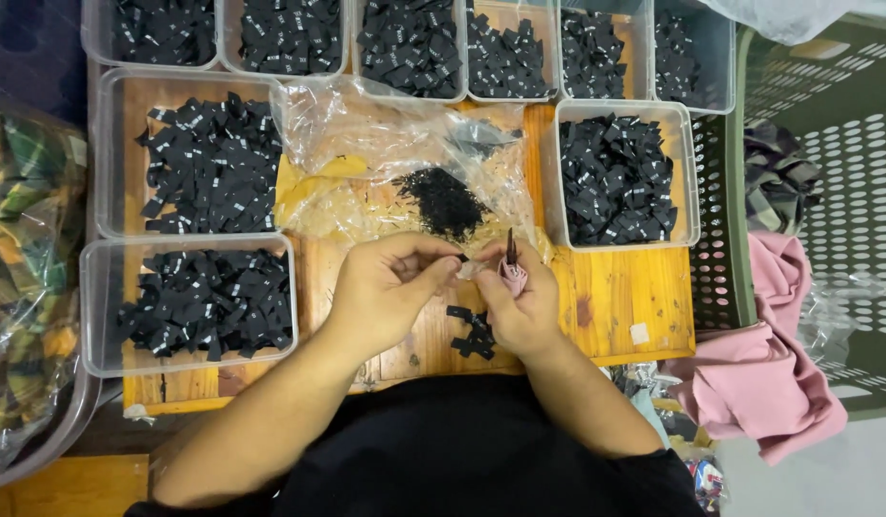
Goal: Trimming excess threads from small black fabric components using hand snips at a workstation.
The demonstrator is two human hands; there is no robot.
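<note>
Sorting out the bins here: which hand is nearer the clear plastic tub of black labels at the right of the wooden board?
Right. The right hand lies just below-left of that clear plastic tub; the left hand is farther left.

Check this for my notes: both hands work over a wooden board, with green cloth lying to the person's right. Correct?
Not quite. The cloth is pink, as the head view shows. The left hand and right hand do work over the wooden board.

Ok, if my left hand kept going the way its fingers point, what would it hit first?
Probably the right hand: the left hand points right, fingertips nearly meeting it over the wooden board.
</note>
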